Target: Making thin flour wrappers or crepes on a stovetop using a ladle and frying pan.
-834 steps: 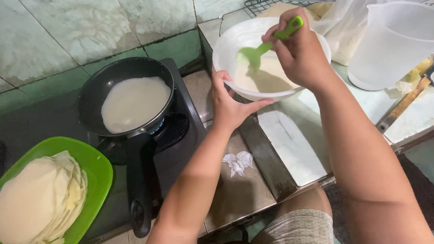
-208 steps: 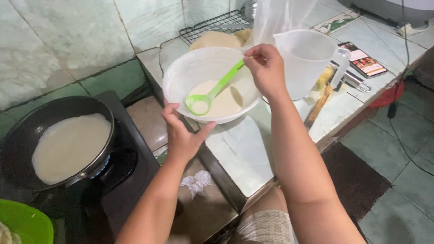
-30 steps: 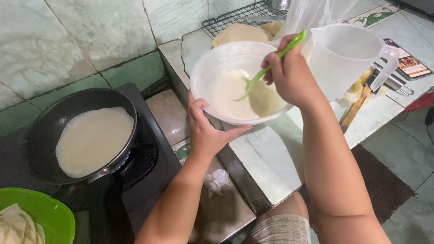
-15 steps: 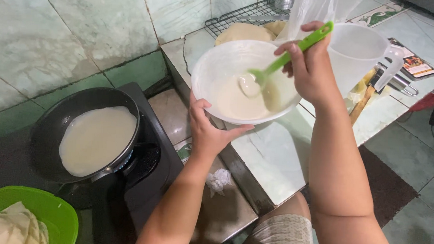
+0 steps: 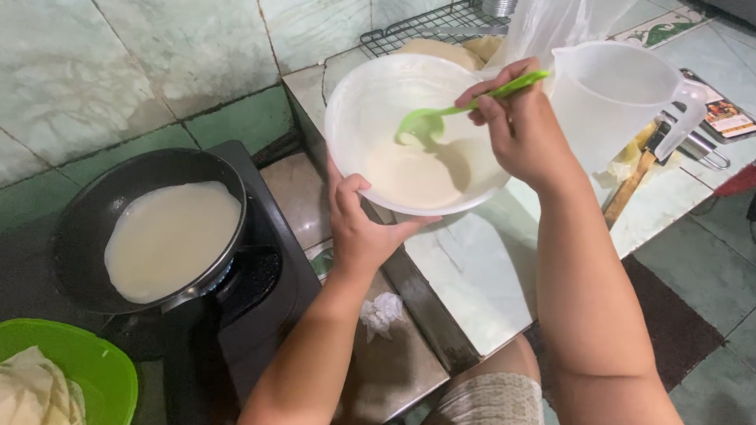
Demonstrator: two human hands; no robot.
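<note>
My left hand (image 5: 362,229) grips the near rim of a white bowl (image 5: 374,102), tilting it toward me; pale batter pools in its lower part. My right hand (image 5: 522,129) holds a green ladle (image 5: 450,114) by its handle, with the scoop raised above the batter inside the bowl. To the left, a black frying pan (image 5: 89,217) sits on a black gas stove (image 5: 255,301), with a thin round layer of pale batter (image 5: 171,239) spread in it.
A green plate (image 5: 91,366) with stacked thin wrappers lies at the bottom left. A clear plastic jug (image 5: 617,100), a wire rack (image 5: 429,23) and a wooden-handled utensil (image 5: 630,185) are on the tiled counter at the right. A crumpled white tissue (image 5: 380,310) lies by the stove.
The ladle has lifted out of the batter and now hovers higher in the bowl. The bowl stays tilted in my left hand; the pan is unchanged.
</note>
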